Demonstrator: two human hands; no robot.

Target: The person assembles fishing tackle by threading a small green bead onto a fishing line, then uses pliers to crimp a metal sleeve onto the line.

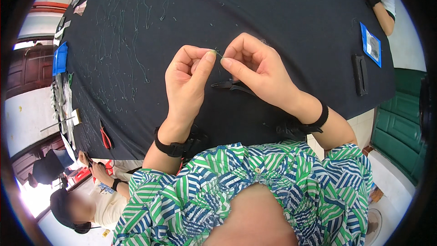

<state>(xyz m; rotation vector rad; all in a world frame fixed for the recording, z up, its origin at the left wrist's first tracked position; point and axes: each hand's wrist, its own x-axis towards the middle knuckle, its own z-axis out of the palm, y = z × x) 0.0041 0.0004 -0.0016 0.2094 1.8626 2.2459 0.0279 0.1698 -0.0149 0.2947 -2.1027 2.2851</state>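
Note:
A thin green thread (219, 54) runs between my two hands above the black cloth. My left hand (187, 75) pinches one part of it between thumb and forefinger. On the other side, my right hand (263, 70) has its thumb and forefinger closed on the same thread, a short gap away. Whatever small piece sits at the left fingertips is too fine to make out. Beneath my right hand lie black-jawed pliers (223, 84), their handles partly hidden by the hand.
Several thin green lengths of thread (146, 16) lie across the left of the cloth (291, 13). Red-handled pliers (105, 137) rest near the left edge. At the right are a blue packet (371, 44) and a black bar (359, 75). Other people's arms (377, 2) reach in at the edges.

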